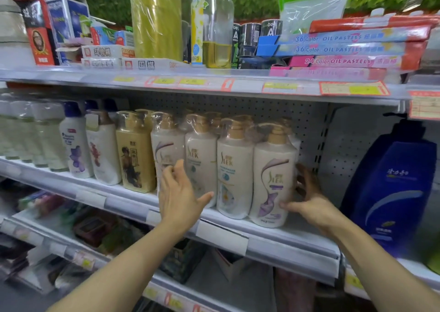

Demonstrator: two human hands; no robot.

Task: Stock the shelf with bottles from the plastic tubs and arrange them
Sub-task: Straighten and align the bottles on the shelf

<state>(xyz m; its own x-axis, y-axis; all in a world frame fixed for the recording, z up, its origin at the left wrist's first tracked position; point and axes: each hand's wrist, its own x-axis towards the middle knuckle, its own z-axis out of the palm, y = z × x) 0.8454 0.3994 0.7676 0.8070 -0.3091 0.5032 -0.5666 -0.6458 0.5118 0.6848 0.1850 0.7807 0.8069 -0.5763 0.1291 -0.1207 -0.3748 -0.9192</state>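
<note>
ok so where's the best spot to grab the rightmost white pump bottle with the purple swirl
Around the wide body of the rightmost white pump bottle, low down and from its right side, where the shelf is bare. The left side stands against its neighbour, and the wrapped pump top looks slippery. The right hand already grips there.

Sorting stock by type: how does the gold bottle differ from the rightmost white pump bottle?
The gold bottle is tan with a figure print; the rightmost white bottle has a purple swirl. The gold one stands untouched; the right hand holds the white one. Both stand upright with gold pumps.
</note>
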